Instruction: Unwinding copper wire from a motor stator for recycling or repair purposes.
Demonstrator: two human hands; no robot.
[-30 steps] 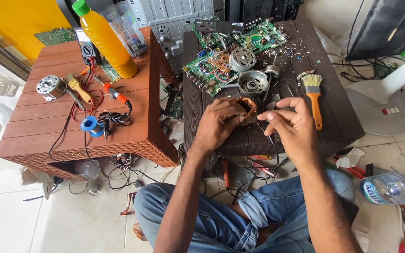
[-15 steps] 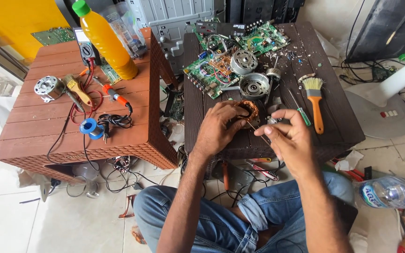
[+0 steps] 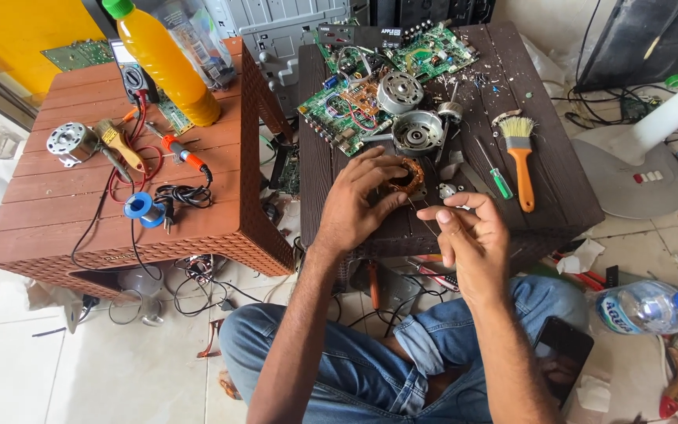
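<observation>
Blue-labelled water bottle (image 3: pixel 647 308) lying far right

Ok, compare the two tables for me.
The left table is reddish brown; the right table is dark brown. The left one carries an orange bottle, a soldering iron and a solder spool; the right one carries circuit boards, motor parts and a brush. Both have slatted tops.

An informal electronics repair spot on a tiled floor. Two low tables (image 3: pixel 198 235) carry circuit boards (image 3: pixel 355 110), motor parts (image 3: pixel 417 132), a soldering iron (image 3: pixel 186 155) and a brush (image 3: pixel 521 153).
</observation>
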